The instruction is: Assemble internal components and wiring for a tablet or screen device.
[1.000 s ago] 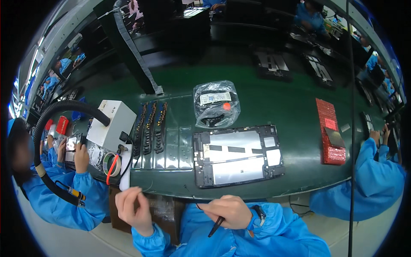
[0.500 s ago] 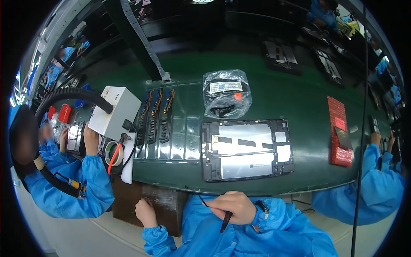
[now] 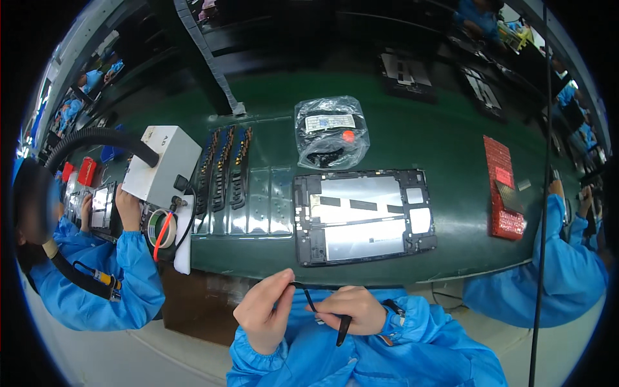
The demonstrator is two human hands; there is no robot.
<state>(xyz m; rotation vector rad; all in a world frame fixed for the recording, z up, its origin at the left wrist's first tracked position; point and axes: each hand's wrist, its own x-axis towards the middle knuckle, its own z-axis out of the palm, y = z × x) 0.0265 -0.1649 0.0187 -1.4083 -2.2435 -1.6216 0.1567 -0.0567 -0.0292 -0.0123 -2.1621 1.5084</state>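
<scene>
In my right hand [image 3: 353, 309] is a slim black tool with a bent thin tip, which looks like a pair of tweezers [image 3: 343, 330]. Its broad end sticks out below my palm. My left hand [image 3: 265, 311] is raised to the tip, thumb and fingertips pinched there; whatever is between them is too small to make out. Both hands are in front of the table's near edge. Beyond them an opened tablet [image 3: 364, 231] lies on the table, its silver battery and black frame facing up.
Left of the tablet, a clear plastic tray [image 3: 267, 216] holds several black strip-like parts [image 3: 221, 169]. A bagged black item [image 3: 332, 132] sits behind the tablet. Further left are a white box with a hose [image 3: 161, 161] and tape rolls [image 3: 161, 229]; red bubble wrap [image 3: 506, 222] lies right. Co-workers sit on both sides.
My left hand has come up and rightward from the lower left to meet the tool's tip. My right hand has barely moved. The whole view has shifted slightly.
</scene>
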